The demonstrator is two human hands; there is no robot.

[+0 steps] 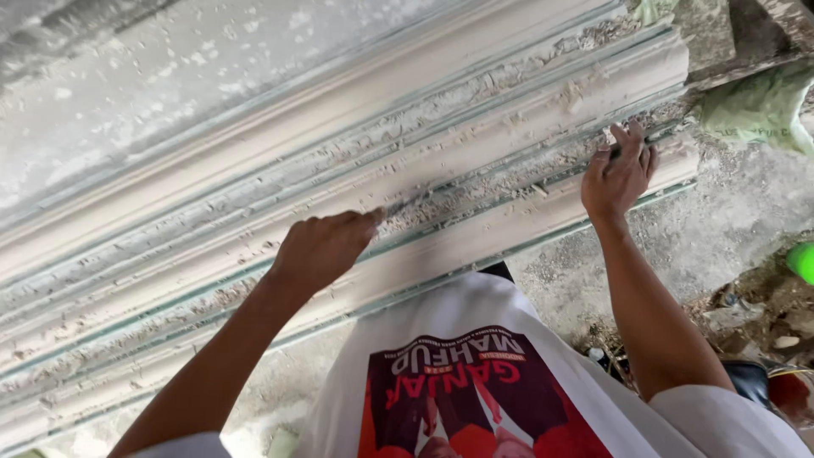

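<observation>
A long white plaster cornice moulding (339, 161) with several ridges and grooves runs diagonally across the view, covered in crumbs and shavings. My left hand (326, 246) is closed on a thin dark tool (405, 203) whose tip lies in a groove of the moulding. Farther along the same groove, near the moulding's right end, my right hand (623, 174) pinches a dark thin piece (616, 153). Whether both hands grip one long strip or two separate tools is hidden by the debris.
A pale green plastic sheet (759, 106) lies at the upper right beyond the moulding's end. Rough concrete ground (721, 229) with rubble (763, 314) and a bright green object (801, 259) sits at the right. My white printed shirt (458, 373) fills the bottom.
</observation>
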